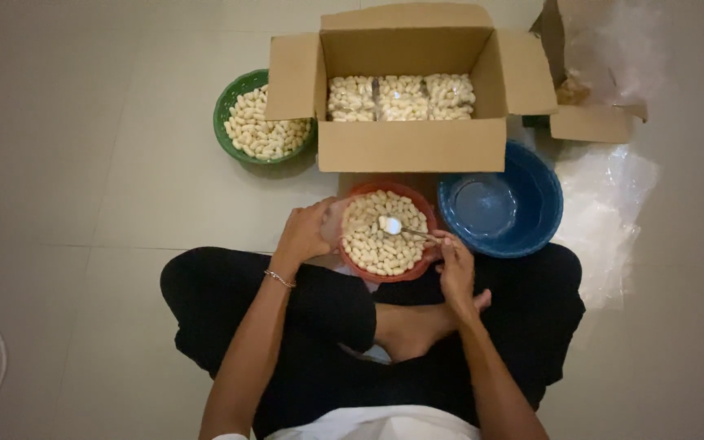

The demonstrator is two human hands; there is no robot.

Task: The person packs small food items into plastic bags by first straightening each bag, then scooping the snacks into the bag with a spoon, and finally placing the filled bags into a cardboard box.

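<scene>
**Spoon over the red bowl, box partly filled**

The person sat cross-legged on the pale tiled floor (pixel 83 163). The left hand (pixel 307 232) cupped the rim of the round red plastic bowl (pixel 428 213), its fingers curled against the side, apparently around a clear bag that was hard to make out. The right hand (pixel 454 265) had its fingers closed on the handle of a small metal spoon (pixel 397 226), whose head lay over the pale, peanut-shaped snack pieces (pixel 376 248) that filled the bowl nearly to the top.

Judging by the containers, the work was partway along. The open brown cardboard box (pixel 409 147) just beyond the bowl already held a row of clear packed bags (pixel 401 98) of the same pieces. The green plastic basket (pixel 230 102) to the box's left was well stocked with loose pieces, so plenty remained. The round blue plastic basin (pixel 535 216), beside the bowl, held nothing visible.
</scene>
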